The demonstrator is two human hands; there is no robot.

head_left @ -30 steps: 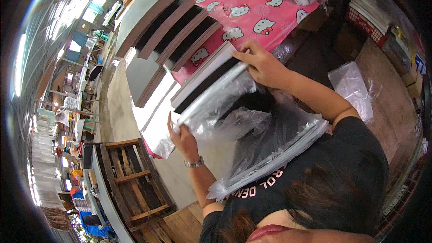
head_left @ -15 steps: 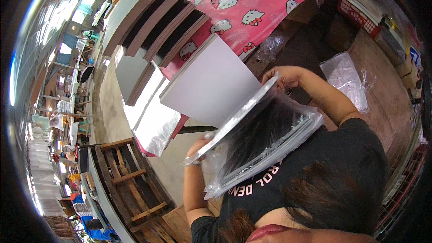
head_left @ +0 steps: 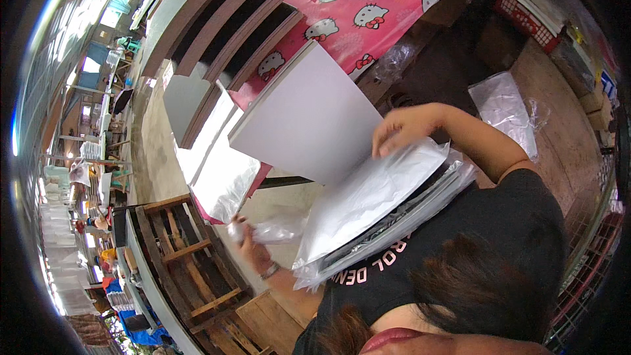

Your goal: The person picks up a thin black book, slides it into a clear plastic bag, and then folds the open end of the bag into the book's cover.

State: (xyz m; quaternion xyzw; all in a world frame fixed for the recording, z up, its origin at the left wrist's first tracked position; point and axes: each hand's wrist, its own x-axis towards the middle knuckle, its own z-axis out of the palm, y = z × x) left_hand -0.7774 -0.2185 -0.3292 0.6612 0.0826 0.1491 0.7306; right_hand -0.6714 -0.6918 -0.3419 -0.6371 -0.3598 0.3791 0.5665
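Observation:
A flat white panel (head_left: 374, 190), its surface wrinkled like plastic wrapping, lies on a stack of plastic-wrapped panels (head_left: 394, 217) against my body. Out to the left, my left hand (head_left: 253, 246) is closed on a piece of clear plastic film (head_left: 279, 229), which trails toward the panel and is blurred. My right hand (head_left: 407, 130) hovers at the panel's upper right corner, fingers bent, apart and slightly smeared, with nothing seen in them. Just beyond stands a larger smooth white board (head_left: 309, 115), partly covered by the panel.
Grey boards with brown edges (head_left: 217, 20) are stacked at the far left of a table with a pink patterned cover (head_left: 342, 16). White plastic sheets (head_left: 223, 171) hang over its near side. A wooden pallet (head_left: 190, 263) stands lower left. Another plastic packet (head_left: 503, 108) lies at right.
The panel has tipped from edge-up to lying flat on the stack. My left hand has swung outward left with the film; my right hand has let go of the panel's edge.

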